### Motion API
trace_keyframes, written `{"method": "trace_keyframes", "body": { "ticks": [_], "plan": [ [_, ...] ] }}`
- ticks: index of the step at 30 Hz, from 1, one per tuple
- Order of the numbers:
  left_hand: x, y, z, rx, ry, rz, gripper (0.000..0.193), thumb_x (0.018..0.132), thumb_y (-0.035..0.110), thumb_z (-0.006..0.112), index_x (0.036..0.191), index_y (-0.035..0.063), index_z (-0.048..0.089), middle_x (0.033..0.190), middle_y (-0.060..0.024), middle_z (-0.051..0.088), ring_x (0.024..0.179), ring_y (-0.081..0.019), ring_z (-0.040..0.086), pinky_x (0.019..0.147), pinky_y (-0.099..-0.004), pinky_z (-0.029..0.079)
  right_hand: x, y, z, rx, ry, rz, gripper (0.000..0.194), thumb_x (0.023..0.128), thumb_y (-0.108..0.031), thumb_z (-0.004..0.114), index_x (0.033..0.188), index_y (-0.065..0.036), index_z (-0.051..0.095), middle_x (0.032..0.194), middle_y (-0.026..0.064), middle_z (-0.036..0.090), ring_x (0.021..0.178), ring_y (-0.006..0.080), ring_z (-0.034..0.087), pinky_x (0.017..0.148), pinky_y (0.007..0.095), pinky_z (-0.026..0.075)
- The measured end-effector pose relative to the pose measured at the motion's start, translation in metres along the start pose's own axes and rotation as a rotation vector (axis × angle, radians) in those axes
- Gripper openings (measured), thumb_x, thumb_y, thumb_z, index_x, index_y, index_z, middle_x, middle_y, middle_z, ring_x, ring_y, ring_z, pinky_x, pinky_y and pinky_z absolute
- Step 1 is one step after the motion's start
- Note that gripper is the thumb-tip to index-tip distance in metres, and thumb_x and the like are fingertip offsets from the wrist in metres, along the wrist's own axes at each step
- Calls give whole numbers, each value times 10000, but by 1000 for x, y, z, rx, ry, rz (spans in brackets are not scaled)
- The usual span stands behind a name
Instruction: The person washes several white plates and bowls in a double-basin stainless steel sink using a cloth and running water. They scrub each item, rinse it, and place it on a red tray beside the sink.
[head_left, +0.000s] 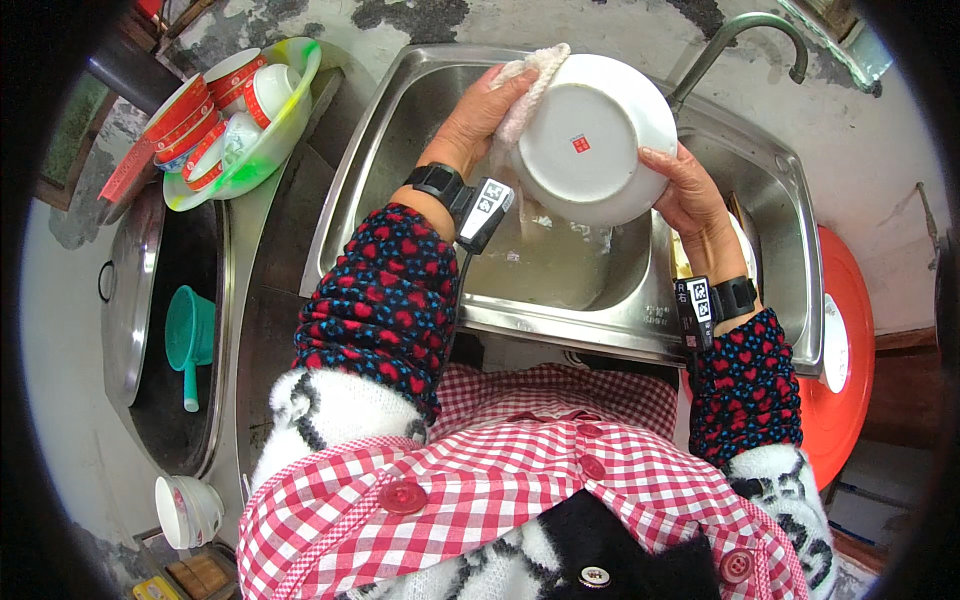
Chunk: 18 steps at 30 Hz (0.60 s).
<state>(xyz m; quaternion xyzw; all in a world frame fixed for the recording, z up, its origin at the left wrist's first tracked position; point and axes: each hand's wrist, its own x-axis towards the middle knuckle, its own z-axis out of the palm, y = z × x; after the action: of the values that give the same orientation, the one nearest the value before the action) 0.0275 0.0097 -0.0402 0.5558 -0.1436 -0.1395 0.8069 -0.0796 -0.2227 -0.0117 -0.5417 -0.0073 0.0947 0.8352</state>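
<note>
A white plate, its underside facing me and bearing a small red mark, is raised over the left basin of a stainless steel double sink. My left hand presses a whitish cloth against the plate's left rim. On the right side, my right hand grips the rim with the thumb over the underside. Cloudy water stands in the basin below. Behind my right wrist, part of another white dish shows in the right basin; the wrist hides most of it.
A curved metal faucet rises behind the sink. At left, a plastic basin holds several red-and-white bowls. A teal dipper lies in a large wok. White bowls stand lower left; a red tub is at right.
</note>
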Motion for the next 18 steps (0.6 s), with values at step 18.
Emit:
{"method": "trace_keyframes", "body": {
  "ticks": [18],
  "plan": [
    [-5, 14, 11, 709, -208, 257, 525, 787, 363, 668, 1175, 39, 528, 1064, -78, 598, 967, -144, 547, 851, -271, 441, -9, 4, 22, -636, -142, 62, 401, 746, -197, 698, 1066, 23, 595, 939, 68, 632, 828, 139, 588, 766, 279, 467]
  ]
}}
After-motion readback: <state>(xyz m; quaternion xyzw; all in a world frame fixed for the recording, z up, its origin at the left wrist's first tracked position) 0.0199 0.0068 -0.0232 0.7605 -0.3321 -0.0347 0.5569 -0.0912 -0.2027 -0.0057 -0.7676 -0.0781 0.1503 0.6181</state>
